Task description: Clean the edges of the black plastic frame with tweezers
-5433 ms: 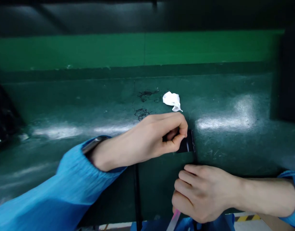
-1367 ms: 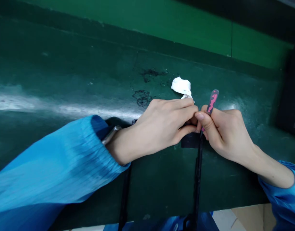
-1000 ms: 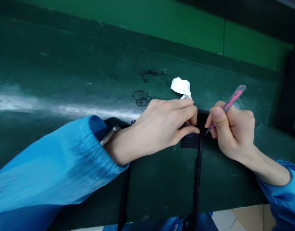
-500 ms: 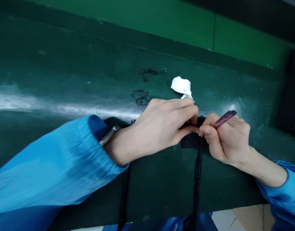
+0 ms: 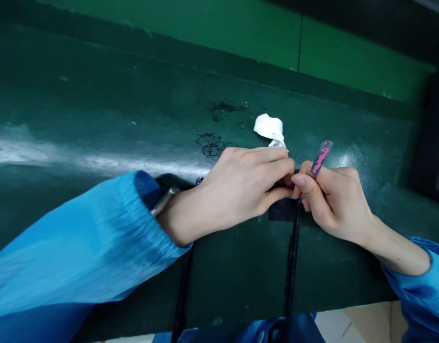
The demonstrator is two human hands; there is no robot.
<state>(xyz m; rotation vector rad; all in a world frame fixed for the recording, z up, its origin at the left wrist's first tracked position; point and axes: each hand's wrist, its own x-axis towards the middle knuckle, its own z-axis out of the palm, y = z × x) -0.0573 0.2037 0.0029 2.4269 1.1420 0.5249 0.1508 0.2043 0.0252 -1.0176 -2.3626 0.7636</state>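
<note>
My left hand [image 5: 246, 183] is closed on the far side of a thin black frame [image 5: 293, 259], thumb and fingertips pinched near its right corner. Two long dark bars of this frame run down towards my body. In a pinch, my right hand [image 5: 335, 197] holds a slim flat tool [image 5: 320, 159] with a pink mark, its upper end sticking up above the fingers. The tool's lower end is down at the frame's corner, mostly covered by my fingers. Both thumbs nearly meet there. A small dark flat patch [image 5: 281, 210] shows below my left thumb.
On the green table [image 5: 97, 105], curly black shavings [image 5: 210, 144] and a second dark heap [image 5: 226, 107] lie beyond my left hand. A crumpled white cloth or tissue [image 5: 269, 127] lies just behind my fingers. A dark object [image 5: 430, 143] stands at the right edge.
My right hand has turned, so the tool stands more upright and its pink-marked face shows more. The left hand keeps its place on the frame.
</note>
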